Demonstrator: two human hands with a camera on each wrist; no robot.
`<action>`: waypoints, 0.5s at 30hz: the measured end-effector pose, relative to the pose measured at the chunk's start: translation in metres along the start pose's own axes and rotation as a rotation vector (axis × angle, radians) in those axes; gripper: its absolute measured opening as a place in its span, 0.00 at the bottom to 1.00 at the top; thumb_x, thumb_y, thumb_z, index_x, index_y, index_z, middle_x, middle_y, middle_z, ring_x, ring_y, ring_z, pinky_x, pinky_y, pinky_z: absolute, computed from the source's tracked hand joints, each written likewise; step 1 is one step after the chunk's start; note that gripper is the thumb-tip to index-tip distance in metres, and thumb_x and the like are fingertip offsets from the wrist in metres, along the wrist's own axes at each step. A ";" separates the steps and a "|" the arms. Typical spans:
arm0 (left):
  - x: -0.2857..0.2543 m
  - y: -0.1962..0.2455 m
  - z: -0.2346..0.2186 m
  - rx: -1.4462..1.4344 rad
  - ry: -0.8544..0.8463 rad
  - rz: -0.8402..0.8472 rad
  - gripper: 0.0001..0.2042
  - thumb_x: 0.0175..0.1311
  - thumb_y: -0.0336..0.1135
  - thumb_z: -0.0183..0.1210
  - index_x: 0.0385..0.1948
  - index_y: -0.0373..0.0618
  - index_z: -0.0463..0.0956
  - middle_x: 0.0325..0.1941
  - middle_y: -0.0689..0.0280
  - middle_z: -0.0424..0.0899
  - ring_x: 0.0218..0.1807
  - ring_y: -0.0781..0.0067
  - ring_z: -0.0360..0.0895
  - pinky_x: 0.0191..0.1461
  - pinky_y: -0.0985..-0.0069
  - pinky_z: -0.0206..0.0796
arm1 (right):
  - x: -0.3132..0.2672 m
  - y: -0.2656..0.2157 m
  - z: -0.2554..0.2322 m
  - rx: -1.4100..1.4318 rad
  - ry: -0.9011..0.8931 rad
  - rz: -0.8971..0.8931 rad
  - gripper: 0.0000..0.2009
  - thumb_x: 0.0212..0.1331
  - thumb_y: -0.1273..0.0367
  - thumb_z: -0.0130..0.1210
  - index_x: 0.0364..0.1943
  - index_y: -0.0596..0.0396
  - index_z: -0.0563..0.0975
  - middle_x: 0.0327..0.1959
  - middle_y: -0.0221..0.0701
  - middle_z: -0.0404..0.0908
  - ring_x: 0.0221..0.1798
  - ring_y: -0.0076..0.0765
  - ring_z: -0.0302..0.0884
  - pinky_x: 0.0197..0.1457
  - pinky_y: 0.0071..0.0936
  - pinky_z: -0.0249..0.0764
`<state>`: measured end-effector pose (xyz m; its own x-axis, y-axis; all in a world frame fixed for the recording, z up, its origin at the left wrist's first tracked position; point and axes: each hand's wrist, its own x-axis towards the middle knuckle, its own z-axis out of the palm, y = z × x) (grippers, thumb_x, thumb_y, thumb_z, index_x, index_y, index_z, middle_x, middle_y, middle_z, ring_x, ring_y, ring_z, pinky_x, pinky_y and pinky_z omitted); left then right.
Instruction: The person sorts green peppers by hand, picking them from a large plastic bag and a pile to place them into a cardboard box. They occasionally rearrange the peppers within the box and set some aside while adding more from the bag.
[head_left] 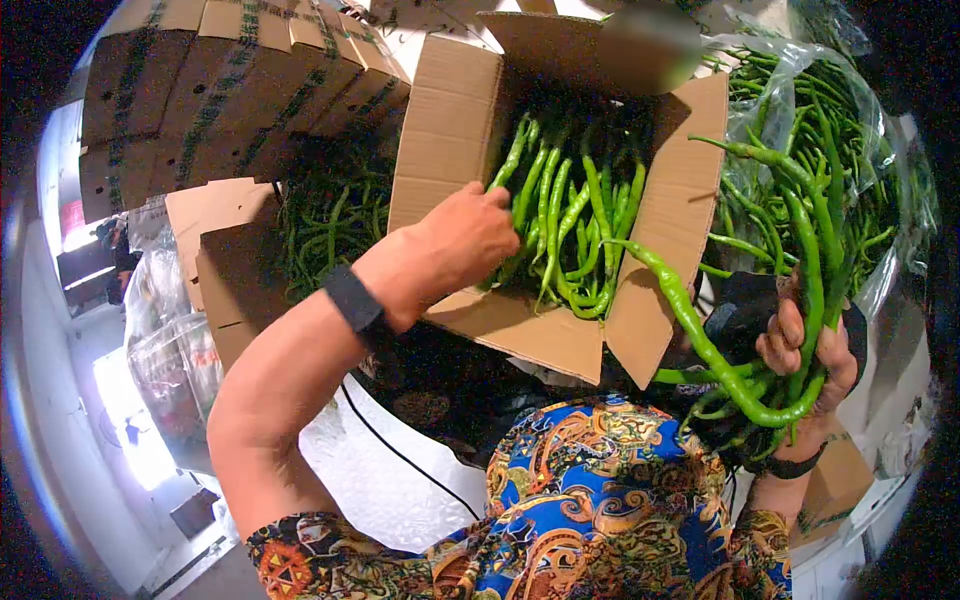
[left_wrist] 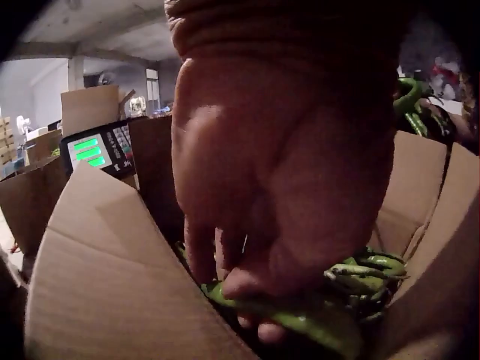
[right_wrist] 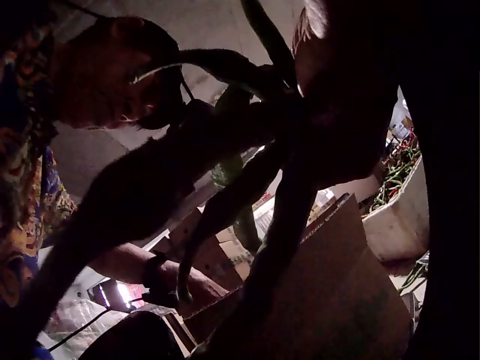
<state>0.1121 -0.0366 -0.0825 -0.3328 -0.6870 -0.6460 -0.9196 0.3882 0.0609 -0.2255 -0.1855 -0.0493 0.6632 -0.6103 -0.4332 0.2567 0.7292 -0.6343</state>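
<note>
An open cardboard box point(head_left: 445, 130) stands in front of me with long green chili peppers point(head_left: 560, 220) laid lengthwise in it. My left hand point(head_left: 450, 250) reaches in over the box's near left side. Its thumb and fingers pinch a green chili pepper point(left_wrist: 307, 319), plain in the left wrist view. On the right, outside the box, my right hand point(head_left: 810, 350) grips a bunch of long green chili peppers point(head_left: 815, 240) around the middle, their ends sticking out both ways. Against the light, that bunch point(right_wrist: 277, 232) shows mostly as dark shapes in the right wrist view.
A clear plastic bag point(head_left: 880, 110) full of green chili peppers lies to the right of the box. Taped cartons point(head_left: 200, 110) are stacked at left, near another opened box point(head_left: 235, 270) of peppers. A scale point(left_wrist: 94, 154) with lit green displays stands beyond the box.
</note>
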 end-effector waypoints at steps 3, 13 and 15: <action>-0.009 0.004 -0.001 -0.020 -0.062 0.004 0.05 0.51 0.37 0.57 0.22 0.51 0.80 0.34 0.69 0.79 0.47 0.65 0.70 0.47 0.68 0.65 | 0.000 0.002 -0.004 0.010 -0.033 0.014 0.33 0.46 0.61 0.56 0.56 0.65 0.62 0.27 0.34 0.67 0.20 0.25 0.63 0.21 0.20 0.61; 0.003 0.001 0.010 -0.069 0.488 -0.017 0.03 0.53 0.32 0.56 0.27 0.46 0.77 0.35 0.59 0.76 0.45 0.61 0.72 0.46 0.66 0.65 | 0.001 0.004 0.017 -0.050 0.066 0.016 0.32 0.51 0.64 0.57 0.59 0.65 0.60 0.29 0.32 0.67 0.21 0.21 0.62 0.22 0.17 0.59; -0.011 0.005 0.000 -0.230 0.441 -0.241 0.04 0.53 0.30 0.56 0.29 0.44 0.74 0.36 0.54 0.74 0.43 0.55 0.73 0.45 0.62 0.67 | 0.001 0.003 0.020 -0.024 0.101 -0.005 0.32 0.51 0.64 0.57 0.59 0.66 0.60 0.28 0.32 0.67 0.21 0.21 0.62 0.22 0.17 0.59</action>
<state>0.1111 -0.0267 -0.0749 -0.1179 -0.9511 -0.2855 -0.9860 0.0779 0.1474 -0.2101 -0.1777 -0.0384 0.5878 -0.6426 -0.4915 0.2421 0.7193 -0.6511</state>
